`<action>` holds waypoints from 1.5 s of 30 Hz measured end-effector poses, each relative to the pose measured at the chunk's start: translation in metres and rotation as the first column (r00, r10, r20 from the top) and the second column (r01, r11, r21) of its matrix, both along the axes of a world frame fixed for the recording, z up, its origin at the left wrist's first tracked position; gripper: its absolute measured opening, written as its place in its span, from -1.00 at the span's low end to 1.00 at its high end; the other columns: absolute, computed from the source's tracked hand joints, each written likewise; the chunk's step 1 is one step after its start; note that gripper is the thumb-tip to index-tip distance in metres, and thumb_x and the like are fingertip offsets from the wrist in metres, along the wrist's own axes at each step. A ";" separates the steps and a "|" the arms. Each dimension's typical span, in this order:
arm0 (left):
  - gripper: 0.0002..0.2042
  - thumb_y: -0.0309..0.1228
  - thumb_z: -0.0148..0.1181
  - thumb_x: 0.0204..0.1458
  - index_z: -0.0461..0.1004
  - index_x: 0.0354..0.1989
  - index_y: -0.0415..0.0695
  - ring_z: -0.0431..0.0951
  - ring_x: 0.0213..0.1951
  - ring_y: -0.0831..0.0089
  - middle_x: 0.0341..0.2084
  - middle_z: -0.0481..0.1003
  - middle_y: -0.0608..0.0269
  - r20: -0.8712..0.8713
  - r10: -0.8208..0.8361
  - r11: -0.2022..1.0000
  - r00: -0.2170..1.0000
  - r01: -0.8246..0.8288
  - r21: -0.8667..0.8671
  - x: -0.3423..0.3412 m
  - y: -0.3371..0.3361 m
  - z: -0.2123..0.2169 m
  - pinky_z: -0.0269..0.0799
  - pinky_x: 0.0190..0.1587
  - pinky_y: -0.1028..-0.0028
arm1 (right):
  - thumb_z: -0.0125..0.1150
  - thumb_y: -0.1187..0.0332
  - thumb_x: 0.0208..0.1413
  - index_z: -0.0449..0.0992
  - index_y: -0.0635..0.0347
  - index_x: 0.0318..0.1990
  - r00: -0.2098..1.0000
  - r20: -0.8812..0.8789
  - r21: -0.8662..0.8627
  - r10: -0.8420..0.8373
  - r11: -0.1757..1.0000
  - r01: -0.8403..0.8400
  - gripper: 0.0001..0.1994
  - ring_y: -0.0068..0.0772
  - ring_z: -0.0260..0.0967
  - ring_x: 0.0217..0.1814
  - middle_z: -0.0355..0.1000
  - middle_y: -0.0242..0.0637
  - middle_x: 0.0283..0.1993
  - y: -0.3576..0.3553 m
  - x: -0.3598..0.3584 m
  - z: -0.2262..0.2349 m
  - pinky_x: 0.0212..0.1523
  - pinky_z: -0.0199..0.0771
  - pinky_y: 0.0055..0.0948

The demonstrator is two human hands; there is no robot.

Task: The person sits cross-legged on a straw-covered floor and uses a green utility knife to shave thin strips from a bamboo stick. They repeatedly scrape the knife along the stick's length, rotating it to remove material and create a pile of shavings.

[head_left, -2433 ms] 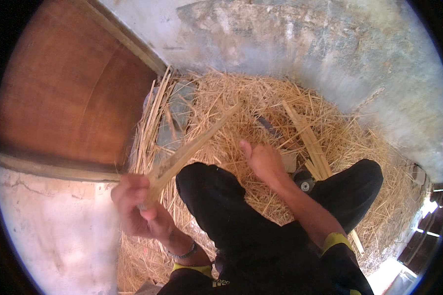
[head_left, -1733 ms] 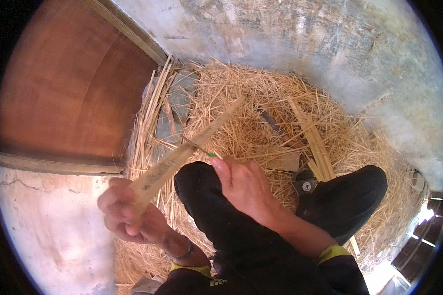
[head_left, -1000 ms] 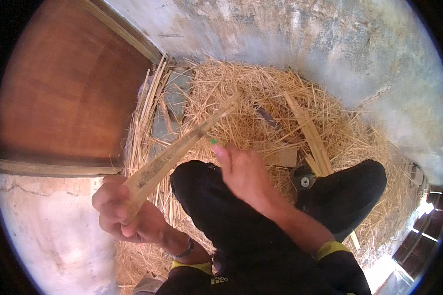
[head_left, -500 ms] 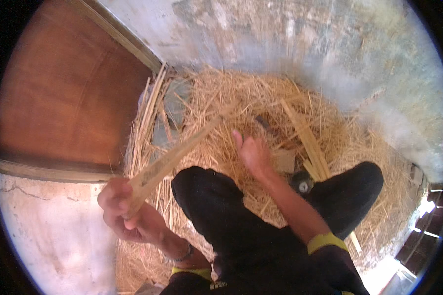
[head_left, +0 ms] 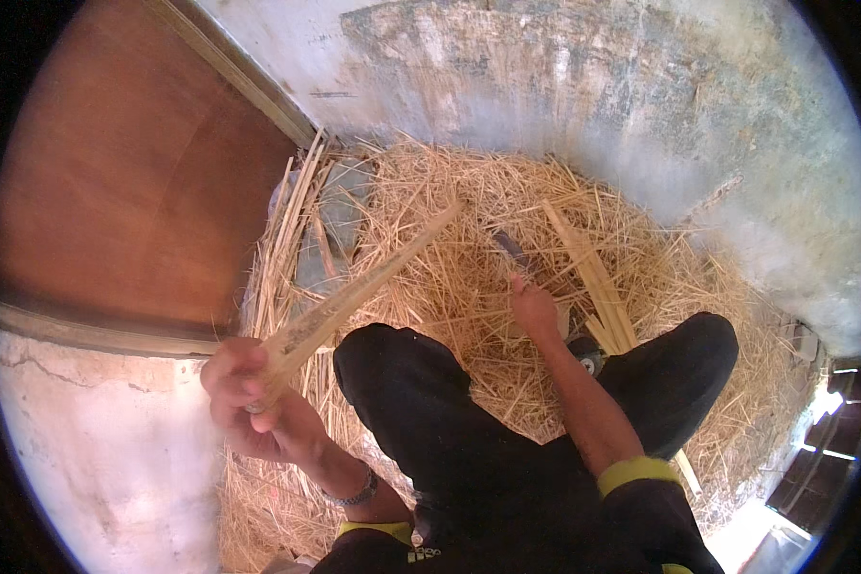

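My left hand [head_left: 258, 402] is closed around the near end of a long, pale bamboo strip [head_left: 354, 290]. The strip slants up and away to the right, over the straw and past my left knee. To the right, my right hand [head_left: 536, 308] is down at the straw with its fingers curled at the near end of a dark-bladed knife [head_left: 513, 249]. The blade points away from me and to the left; its handle is hidden by the hand.
Loose straw-like shavings [head_left: 430, 182] cover the floor around my crossed legs. Split bamboo pieces [head_left: 595, 277] lie by my right knee. More thin strips [head_left: 282, 225] are bundled beside the brown door panel [head_left: 134, 172]. A stained wall [head_left: 593, 86] rises behind.
My right hand has moved right, from over the shavings to the near end of the knife, and closed there. The bamboo strip in my left hand has shifted only slightly.
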State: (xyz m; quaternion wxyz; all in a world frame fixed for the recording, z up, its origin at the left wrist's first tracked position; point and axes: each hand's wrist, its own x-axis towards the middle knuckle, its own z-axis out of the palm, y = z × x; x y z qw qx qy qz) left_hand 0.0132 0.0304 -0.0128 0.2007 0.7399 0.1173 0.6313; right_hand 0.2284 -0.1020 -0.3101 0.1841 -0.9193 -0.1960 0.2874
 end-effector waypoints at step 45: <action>-0.58 0.05 -0.08 0.08 0.30 -0.24 -0.11 0.33 -0.21 0.28 -0.30 0.35 0.11 0.048 0.058 0.993 0.997 -0.053 -0.109 -0.009 -0.011 -0.010 0.27 -0.16 0.28 | -0.25 0.11 0.22 0.43 0.36 -0.44 0.998 0.013 0.590 0.058 0.806 -0.055 -0.53 0.25 0.33 -0.46 0.34 0.16 -0.59 0.050 -0.072 0.160 -0.43 0.30 0.03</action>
